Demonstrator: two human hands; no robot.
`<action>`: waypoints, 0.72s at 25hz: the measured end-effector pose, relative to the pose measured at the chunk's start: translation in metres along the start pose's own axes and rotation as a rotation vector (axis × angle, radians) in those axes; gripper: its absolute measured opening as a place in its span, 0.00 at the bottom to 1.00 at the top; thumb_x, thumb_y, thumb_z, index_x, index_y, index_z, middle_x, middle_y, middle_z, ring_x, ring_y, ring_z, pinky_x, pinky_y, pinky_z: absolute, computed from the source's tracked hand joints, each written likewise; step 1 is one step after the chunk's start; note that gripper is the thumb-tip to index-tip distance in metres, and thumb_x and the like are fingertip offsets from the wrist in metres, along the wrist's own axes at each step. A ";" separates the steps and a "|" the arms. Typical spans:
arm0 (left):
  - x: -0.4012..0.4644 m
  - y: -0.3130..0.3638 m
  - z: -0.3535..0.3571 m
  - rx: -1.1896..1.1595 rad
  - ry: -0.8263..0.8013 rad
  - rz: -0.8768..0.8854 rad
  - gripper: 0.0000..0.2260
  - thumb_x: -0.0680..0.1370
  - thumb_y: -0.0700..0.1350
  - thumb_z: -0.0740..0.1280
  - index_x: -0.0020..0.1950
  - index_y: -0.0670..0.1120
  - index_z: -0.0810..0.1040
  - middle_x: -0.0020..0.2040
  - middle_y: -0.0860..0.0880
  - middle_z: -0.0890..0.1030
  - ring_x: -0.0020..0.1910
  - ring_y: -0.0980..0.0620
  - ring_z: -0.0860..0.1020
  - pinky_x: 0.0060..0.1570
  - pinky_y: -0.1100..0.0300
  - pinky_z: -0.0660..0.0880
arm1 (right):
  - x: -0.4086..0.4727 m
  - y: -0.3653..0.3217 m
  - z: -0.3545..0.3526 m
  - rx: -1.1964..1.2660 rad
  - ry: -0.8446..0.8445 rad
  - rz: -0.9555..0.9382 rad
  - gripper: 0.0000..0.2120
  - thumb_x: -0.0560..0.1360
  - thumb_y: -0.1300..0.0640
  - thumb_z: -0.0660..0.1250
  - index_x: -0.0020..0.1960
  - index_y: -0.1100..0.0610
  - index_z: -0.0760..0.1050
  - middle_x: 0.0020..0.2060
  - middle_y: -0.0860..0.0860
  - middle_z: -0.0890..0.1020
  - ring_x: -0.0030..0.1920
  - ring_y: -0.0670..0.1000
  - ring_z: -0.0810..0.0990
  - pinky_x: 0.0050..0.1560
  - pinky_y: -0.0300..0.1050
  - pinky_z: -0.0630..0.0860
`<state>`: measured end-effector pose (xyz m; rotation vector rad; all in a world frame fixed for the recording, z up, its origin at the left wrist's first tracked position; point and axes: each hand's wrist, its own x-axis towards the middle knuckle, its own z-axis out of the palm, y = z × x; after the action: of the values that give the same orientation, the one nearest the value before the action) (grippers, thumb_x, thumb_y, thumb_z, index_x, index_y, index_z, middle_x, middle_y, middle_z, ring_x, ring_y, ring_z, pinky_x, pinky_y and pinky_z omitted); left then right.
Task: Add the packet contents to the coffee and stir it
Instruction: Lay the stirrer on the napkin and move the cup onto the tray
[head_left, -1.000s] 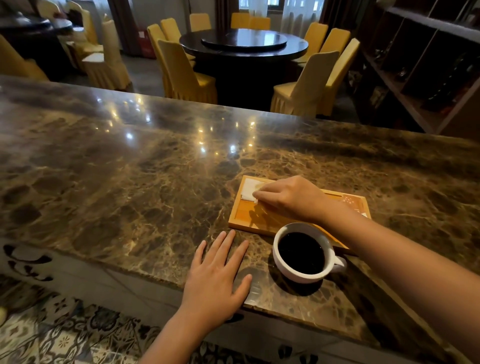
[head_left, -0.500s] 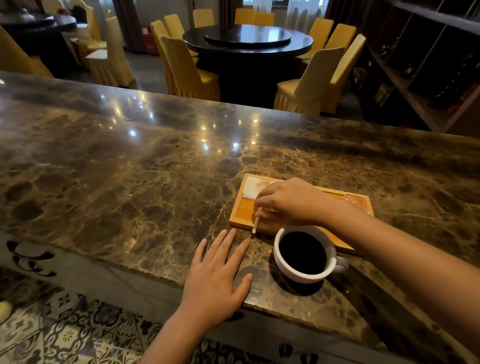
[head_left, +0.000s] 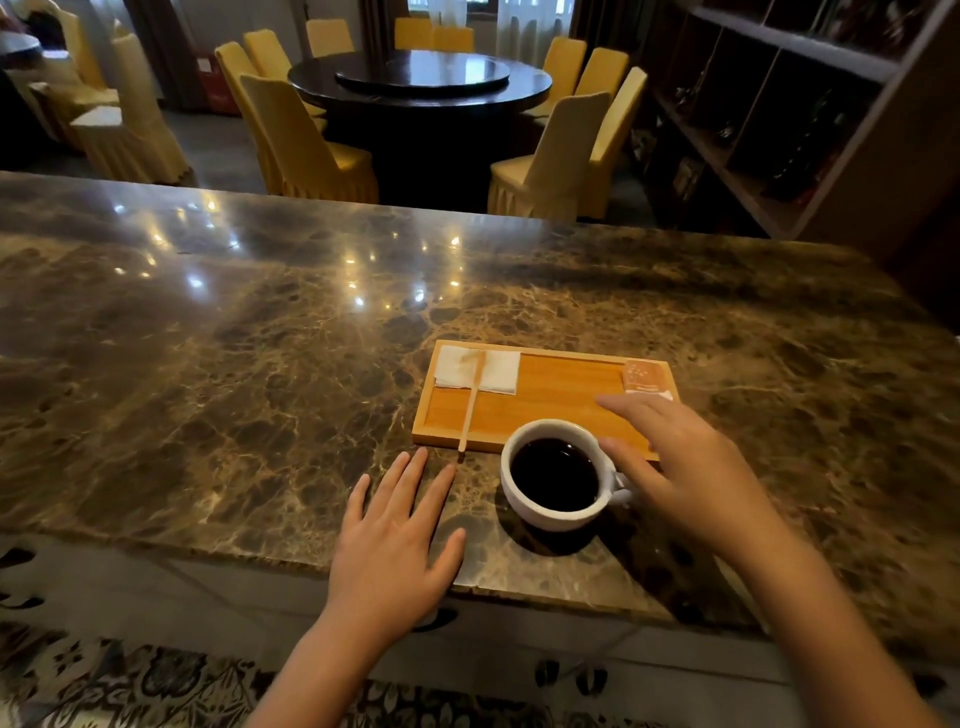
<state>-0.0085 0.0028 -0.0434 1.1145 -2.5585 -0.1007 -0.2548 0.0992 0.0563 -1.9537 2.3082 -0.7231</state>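
Packet (head_left: 644, 375) flat in the far right corner of wooden tray (head_left: 550, 400), untouched. Coffee cup (head_left: 558, 475) full of black coffee, on marble counter (head_left: 234, 364) against the tray's near edge. Stir stick (head_left: 471, 402) across white napkin (head_left: 477, 370), its tip overhanging the near rim; half a second ago pinched in the right hand. Right hand (head_left: 685, 462) now empty, fingers spread, above the cup's handle, short of the packet. Left hand (head_left: 397, 545) flat, open, near the counter edge. Bare counter to the left.
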 end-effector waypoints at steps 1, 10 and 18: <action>0.000 0.000 0.000 0.000 0.002 0.002 0.26 0.76 0.59 0.54 0.71 0.51 0.64 0.71 0.45 0.65 0.70 0.48 0.59 0.66 0.46 0.52 | -0.010 0.004 0.004 0.070 -0.014 0.069 0.18 0.75 0.49 0.62 0.65 0.50 0.71 0.60 0.49 0.78 0.57 0.48 0.75 0.52 0.40 0.69; 0.001 -0.002 0.002 0.020 -0.003 0.015 0.26 0.76 0.59 0.51 0.71 0.50 0.65 0.71 0.44 0.65 0.71 0.48 0.58 0.66 0.44 0.54 | -0.034 0.012 0.026 0.695 -0.138 0.397 0.07 0.77 0.56 0.61 0.45 0.56 0.77 0.36 0.54 0.83 0.35 0.54 0.81 0.38 0.51 0.79; 0.001 -0.002 0.001 0.019 -0.006 0.023 0.26 0.76 0.59 0.51 0.71 0.49 0.66 0.71 0.43 0.65 0.70 0.47 0.59 0.66 0.41 0.57 | -0.037 0.011 0.020 0.770 -0.181 0.306 0.08 0.78 0.59 0.60 0.46 0.59 0.77 0.37 0.51 0.82 0.36 0.50 0.81 0.40 0.46 0.80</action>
<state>-0.0081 0.0002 -0.0445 1.0934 -2.5815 -0.0745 -0.2504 0.1287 0.0241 -1.2357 1.7658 -1.1190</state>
